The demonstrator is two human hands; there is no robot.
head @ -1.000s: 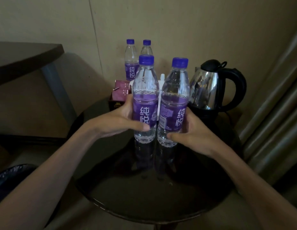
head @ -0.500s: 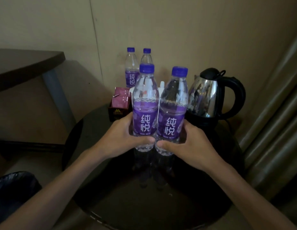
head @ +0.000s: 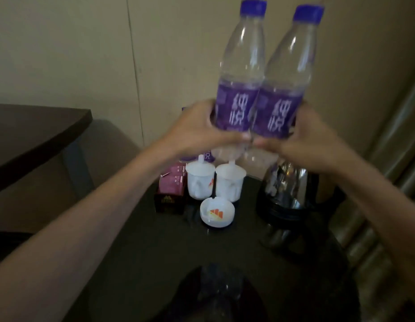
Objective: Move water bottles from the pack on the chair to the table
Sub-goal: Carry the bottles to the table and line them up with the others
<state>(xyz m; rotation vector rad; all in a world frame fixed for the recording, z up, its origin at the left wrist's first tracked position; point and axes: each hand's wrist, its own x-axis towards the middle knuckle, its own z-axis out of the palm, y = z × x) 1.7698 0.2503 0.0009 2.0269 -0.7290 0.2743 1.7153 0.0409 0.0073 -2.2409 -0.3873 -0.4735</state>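
Each hand's fingers wrap one bottle's purple label, left hand (head: 197,129) on the left bottle (head: 239,75), right hand (head: 304,140) on the right bottle (head: 287,82), apparently touching, above the surface (head: 143,247)

Two purple-labelled bottles (head: 239,89) (head: 287,94), raised, touching.

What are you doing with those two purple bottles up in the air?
A person is carrying two water bottles to the dark round table. The left hand grips the left bottle and the right hand grips the right bottle, pressed side by side and held above the table, not yet set down. Below them stand two white cups, a white ashtray, a box of purple packets and a shiny kettle.
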